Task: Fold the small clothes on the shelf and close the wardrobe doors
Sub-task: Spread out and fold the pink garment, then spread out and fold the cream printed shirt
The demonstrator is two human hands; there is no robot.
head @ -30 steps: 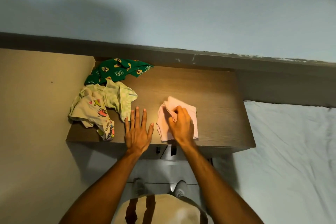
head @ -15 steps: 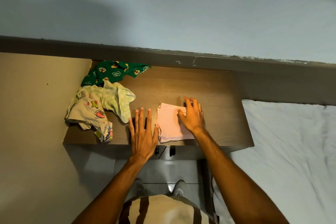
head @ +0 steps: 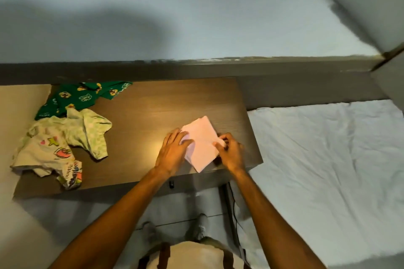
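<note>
A folded, pale pink cloth square (head: 202, 143) lies turned like a diamond on the right part of the dark brown wooden shelf (head: 166, 105), a little below the middle of the frame and close to the shelf's near edge. The left hand (head: 173, 152) rests on the cloth's left side with its fingers laid fairly straight over the fold, so its grip is wide and flat. The right hand (head: 230, 153) is at the cloth's right corner, where thumb and curled fingers pinch the edge; its grip is narrow and holds the pink cloth. Both bare forearms run up from the bottom of the frame.

At the left of the shelf lies an unfolded cream child's shirt with coloured cartoon prints and pale green patterned sleeves (head: 59, 146), rumpled, one end hanging near the shelf's front edge. Just above it, touching it, a crumpled dark green printed garment (head: 80, 96) sits against the shelf's back edge in the upper left.

To the right of the shelf a white wrinkled bed sheet (head: 328, 170) fills the lower right of the frame. A pale blue wall (head: 196, 11) spans the top.
</note>
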